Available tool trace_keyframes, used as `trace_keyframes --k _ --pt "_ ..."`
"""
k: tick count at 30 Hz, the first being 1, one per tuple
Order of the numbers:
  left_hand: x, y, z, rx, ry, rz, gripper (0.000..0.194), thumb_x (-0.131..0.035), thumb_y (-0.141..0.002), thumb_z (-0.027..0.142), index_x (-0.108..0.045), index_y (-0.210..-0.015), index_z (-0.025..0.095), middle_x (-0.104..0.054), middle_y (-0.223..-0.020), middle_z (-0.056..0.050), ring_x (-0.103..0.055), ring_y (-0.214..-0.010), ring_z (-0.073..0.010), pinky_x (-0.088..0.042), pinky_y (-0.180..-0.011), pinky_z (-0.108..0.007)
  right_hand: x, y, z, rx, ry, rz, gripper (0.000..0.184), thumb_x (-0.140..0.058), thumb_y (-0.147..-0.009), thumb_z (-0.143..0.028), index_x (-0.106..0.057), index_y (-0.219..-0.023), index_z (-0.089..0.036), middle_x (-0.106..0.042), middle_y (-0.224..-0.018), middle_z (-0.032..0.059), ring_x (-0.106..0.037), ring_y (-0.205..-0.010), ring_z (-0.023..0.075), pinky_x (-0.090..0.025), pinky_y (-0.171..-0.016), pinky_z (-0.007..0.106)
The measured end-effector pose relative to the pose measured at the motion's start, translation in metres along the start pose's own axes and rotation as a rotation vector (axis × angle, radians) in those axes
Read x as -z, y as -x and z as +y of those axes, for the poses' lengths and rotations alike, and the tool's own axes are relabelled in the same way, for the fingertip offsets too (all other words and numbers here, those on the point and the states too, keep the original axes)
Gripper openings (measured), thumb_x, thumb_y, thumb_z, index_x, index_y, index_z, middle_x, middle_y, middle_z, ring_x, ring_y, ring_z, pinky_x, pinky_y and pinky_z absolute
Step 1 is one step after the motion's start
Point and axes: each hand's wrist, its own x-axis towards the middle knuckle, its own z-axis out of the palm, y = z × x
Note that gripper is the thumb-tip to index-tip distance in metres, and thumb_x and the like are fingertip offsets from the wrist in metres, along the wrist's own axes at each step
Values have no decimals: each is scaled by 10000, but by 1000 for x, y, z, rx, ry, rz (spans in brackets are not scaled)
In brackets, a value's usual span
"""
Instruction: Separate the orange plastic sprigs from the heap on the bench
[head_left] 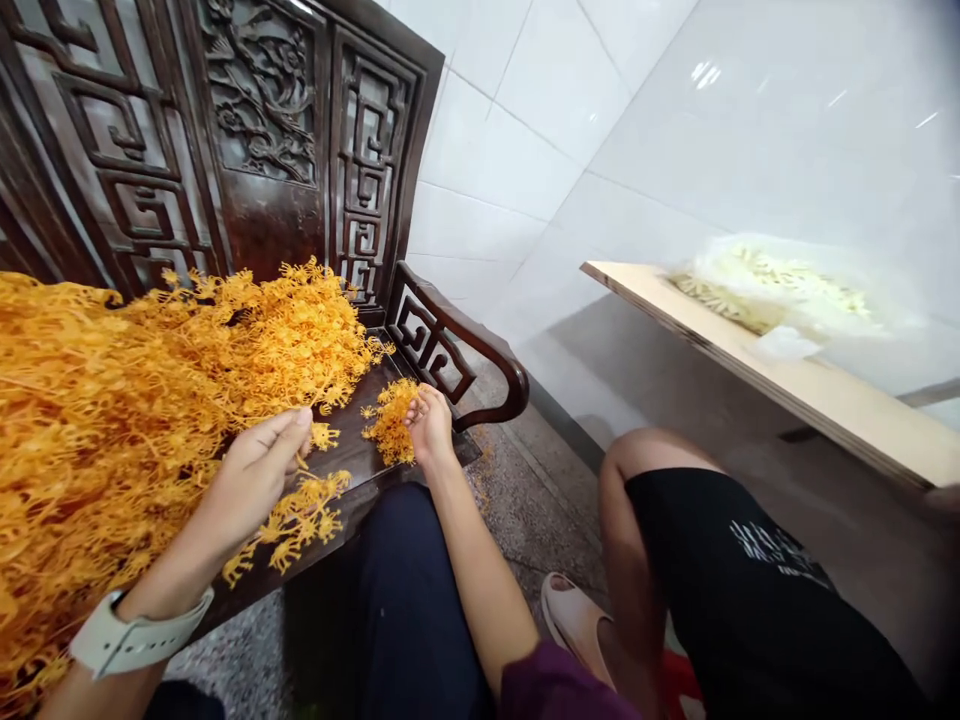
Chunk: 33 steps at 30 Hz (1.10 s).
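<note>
Pinching an orange plastic sprig (300,515) in the left grip (259,465), left of the armrest (510,385), probably to let the branches spread free, just below and beside the fingertips; curling the right grip (431,425) at the small orange pile (390,425), next to the armrest, impossible to tell whether pinching anything; on the surface (352,405), farther left of the armrest, a large orange heap (97,420), probably for easy reach.

A gap parts the orange piles (307,335); the armrest (512,378) blocks beyond.
</note>
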Motion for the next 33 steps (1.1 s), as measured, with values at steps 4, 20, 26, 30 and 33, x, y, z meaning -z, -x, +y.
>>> trace_keyframes --k 4,20,26,30,33 --pt "1 0 -1 -4 10 -7 527 -601 -977 689 -603 -789 196 -327 -616 48 -274 -541 -112 -211 -500 -245 -2 4 -1 -28 27 -29 391 -708 -740 -517 -497 -930 -249 -535 -615 -81 -454 -486 119 -378 -505 266" --pt "-10 3 3 134 338 -28 377 -810 -864 521 -652 -907 182 -453 -653 58 -266 -501 -61 -219 -471 -200 -58 106 -29 150 332 -849 422 -711 -972 -571 -627 -766 -213 -588 -730 -14 -531 -679 142 -455 -697 303" --pt "-29 10 1 118 670 -8 372 -837 -841 449 -592 -801 172 -392 -583 70 -296 -497 -62 -270 -482 -186 -49 100 -28 46 195 -988 410 -756 -921 -613 -673 -777 -239 -644 -791 23 -632 -759 198 -559 -776 376" --pt "-43 16 1 109 744 -23 372 -820 -868 435 -577 -784 166 -370 -581 77 -240 -490 -52 -232 -480 -188 -43 98 -23 -51 114 -956 399 -813 -859 -620 -692 -794 -246 -630 -772 29 -652 -755 228 -575 -761 416" --pt "-49 23 4 114 810 -58 357 -782 -901 417 -561 -766 172 -331 -553 85 -211 -481 -56 -242 -485 -189 -36 95 -22 -102 66 -971 370 -823 -846 -614 -716 -841 -259 -628 -750 28 -621 -699 226 -556 -714 420"
